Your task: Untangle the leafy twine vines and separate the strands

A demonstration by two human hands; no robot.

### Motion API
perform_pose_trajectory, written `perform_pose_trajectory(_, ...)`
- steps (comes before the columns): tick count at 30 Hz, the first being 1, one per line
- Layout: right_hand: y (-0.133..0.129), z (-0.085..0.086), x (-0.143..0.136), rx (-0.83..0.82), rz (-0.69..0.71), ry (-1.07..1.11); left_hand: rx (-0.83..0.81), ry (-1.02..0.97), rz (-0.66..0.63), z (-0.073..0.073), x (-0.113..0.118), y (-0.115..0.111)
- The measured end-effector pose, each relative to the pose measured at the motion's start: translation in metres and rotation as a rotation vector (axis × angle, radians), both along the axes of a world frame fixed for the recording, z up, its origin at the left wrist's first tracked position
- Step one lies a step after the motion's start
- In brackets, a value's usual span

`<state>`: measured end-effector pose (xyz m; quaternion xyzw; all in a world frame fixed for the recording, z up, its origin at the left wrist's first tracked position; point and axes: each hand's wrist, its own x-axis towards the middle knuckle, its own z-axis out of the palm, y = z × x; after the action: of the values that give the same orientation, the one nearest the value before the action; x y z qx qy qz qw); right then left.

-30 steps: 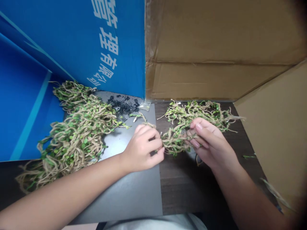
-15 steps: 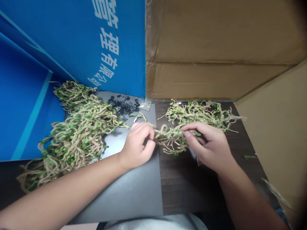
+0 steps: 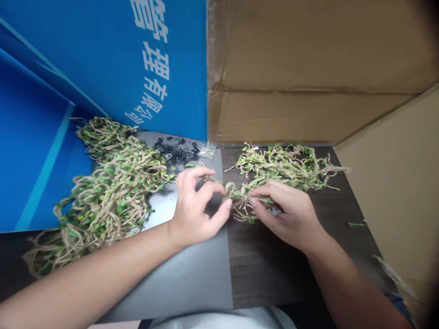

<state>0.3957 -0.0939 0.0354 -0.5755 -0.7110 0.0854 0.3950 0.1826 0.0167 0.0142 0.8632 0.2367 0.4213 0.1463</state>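
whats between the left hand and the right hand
In the head view, a tangle of tan twine with small green leaves fills the gap between the left hand and the right hand, over the dark wood-grain tabletop.

The left forearm [image 3: 103, 269] and right forearm [image 3: 350, 278] are angled inward. The left hand [image 3: 192, 212] is held curved, thumb and index fingertips near each other, another finger extended above. The right hand [image 3: 291, 214] is turned inward, thumb and index finger held in a pinch.
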Motion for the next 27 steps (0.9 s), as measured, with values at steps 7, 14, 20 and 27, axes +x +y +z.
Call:
perform_pose_trajectory(7,0.000,-0.005,-0.014,0.013,0.080,0.044,0.041,0.050,-0.197,0.000,0.001,-0.003)
perform_pose_trajectory(14,-0.001,-0.008,-0.017,-0.037,0.102,0.085,0.016,0.049,-0.228,-0.001,0.002,-0.002)
perform_pose_trajectory(20,-0.001,-0.007,-0.016,-0.106,0.150,0.078,0.031,0.070,-0.239,-0.001,0.003,-0.001)
perform_pose_trajectory(27,0.002,-0.007,-0.009,-0.093,0.164,-0.081,0.097,0.125,-0.260,-0.002,0.003,-0.002)
